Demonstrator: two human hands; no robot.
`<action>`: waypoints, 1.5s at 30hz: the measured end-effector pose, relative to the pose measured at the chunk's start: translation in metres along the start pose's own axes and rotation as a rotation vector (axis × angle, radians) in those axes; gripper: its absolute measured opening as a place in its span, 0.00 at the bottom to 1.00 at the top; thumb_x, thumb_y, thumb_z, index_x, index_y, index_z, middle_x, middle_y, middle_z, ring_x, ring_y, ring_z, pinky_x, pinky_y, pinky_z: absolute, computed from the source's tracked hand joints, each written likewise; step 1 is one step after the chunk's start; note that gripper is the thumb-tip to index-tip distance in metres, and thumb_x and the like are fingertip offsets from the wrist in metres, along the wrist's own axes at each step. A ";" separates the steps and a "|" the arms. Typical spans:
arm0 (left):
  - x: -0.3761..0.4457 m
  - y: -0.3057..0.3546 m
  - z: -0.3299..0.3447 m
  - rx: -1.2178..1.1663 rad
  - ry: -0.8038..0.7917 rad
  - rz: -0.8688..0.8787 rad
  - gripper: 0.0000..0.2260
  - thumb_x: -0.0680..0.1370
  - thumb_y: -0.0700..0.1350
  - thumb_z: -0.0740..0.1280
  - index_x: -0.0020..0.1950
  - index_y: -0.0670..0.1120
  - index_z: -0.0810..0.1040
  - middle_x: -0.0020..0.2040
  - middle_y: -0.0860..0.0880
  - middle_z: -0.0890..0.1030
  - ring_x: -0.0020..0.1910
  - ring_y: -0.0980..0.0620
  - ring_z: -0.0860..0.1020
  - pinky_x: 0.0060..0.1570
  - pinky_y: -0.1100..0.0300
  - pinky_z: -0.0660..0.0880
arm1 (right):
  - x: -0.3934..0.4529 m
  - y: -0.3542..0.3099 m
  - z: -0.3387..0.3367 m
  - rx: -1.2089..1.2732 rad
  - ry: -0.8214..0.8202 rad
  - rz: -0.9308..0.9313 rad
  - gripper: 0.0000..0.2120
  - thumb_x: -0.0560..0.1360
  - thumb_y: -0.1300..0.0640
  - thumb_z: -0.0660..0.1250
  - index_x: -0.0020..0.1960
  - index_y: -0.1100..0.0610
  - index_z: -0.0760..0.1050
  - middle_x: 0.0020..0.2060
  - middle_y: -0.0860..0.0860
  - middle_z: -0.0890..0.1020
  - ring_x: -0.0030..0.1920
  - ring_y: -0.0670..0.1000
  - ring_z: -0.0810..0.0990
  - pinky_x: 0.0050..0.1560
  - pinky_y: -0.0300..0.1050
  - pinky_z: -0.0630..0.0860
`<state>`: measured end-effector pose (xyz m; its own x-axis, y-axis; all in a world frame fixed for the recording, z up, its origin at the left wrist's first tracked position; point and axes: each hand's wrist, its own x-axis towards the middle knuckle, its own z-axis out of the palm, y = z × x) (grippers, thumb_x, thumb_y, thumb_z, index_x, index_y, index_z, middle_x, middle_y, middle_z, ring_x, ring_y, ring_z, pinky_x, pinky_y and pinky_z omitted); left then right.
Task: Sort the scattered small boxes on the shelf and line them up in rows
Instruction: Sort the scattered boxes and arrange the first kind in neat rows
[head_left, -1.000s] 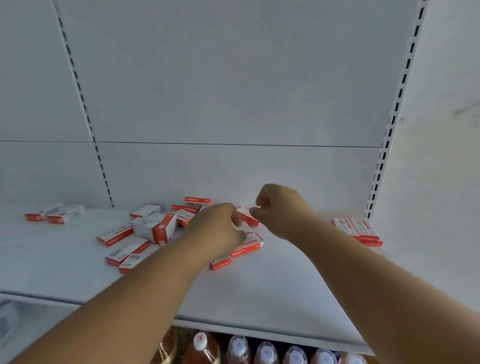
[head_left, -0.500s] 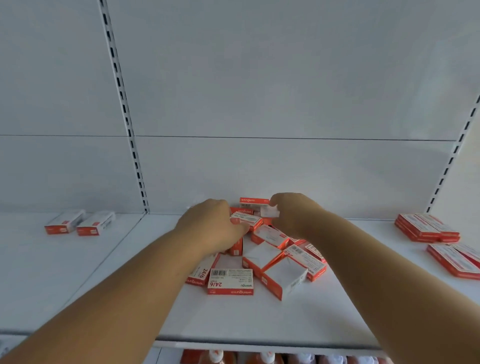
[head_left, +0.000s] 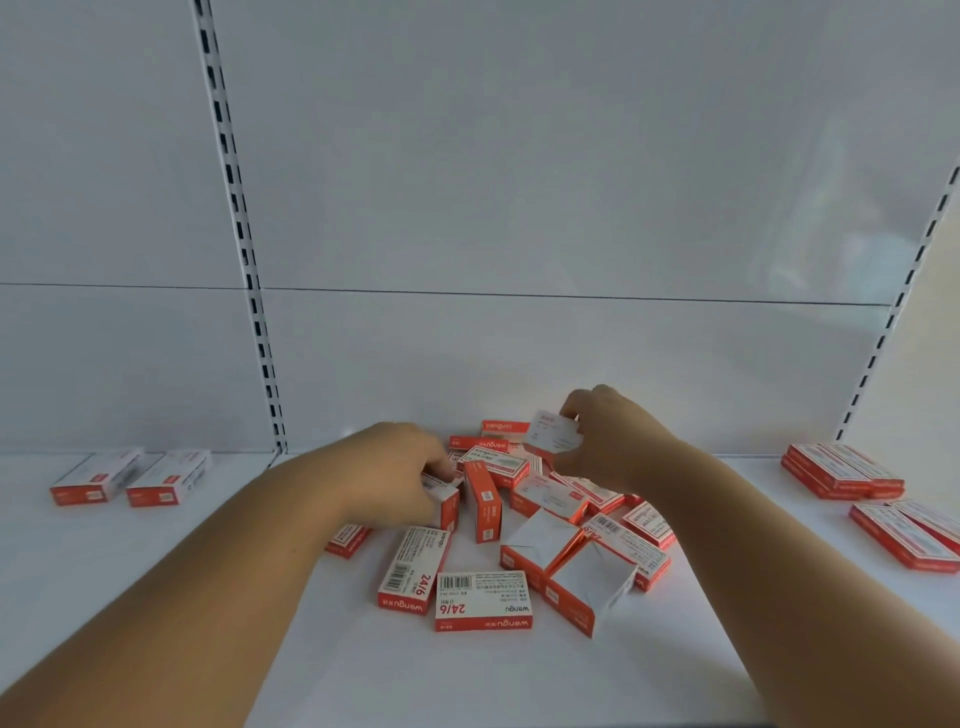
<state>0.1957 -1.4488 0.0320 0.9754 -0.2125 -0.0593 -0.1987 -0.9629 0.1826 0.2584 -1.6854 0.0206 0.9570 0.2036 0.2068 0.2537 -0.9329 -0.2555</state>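
The boxes lay in a loose pile at lower centre of the frame, on the white shelf, some flat, some on edge, a few overlapping. The right hand pinched one box by its short edges, lifted just above the pile's far side. The left hand was closed over a box at the pile's left edge. They looked light, stiff cardboard, likely easy to slide or dent; the narrow sides seemed the best hold. Neat stacks sat at right, and two boxes side by side at left. No containers showed.
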 end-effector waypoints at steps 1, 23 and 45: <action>0.000 -0.002 0.000 0.004 0.005 0.006 0.19 0.72 0.50 0.72 0.62 0.58 0.79 0.59 0.59 0.77 0.55 0.57 0.75 0.53 0.61 0.75 | -0.003 -0.001 -0.001 0.036 0.025 -0.003 0.20 0.67 0.45 0.74 0.55 0.46 0.71 0.46 0.45 0.74 0.41 0.47 0.76 0.39 0.40 0.80; 0.002 0.003 0.020 -2.040 0.093 0.026 0.19 0.72 0.53 0.71 0.56 0.43 0.72 0.39 0.44 0.74 0.30 0.50 0.71 0.26 0.60 0.68 | -0.023 -0.030 0.017 1.162 0.113 0.090 0.11 0.80 0.51 0.64 0.61 0.53 0.73 0.38 0.49 0.83 0.32 0.47 0.79 0.36 0.39 0.77; -0.079 -0.078 -0.015 -1.481 0.562 -0.181 0.06 0.81 0.38 0.64 0.52 0.41 0.81 0.46 0.44 0.86 0.42 0.47 0.86 0.36 0.57 0.81 | -0.035 -0.155 -0.005 1.261 -0.063 -0.065 0.11 0.75 0.57 0.72 0.54 0.47 0.76 0.41 0.52 0.87 0.43 0.56 0.86 0.46 0.55 0.83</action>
<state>0.1355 -1.3549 0.0368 0.9510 0.2899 0.1075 -0.1441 0.1083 0.9836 0.1852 -1.5490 0.0575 0.9338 0.2850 0.2163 0.2250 0.0026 -0.9744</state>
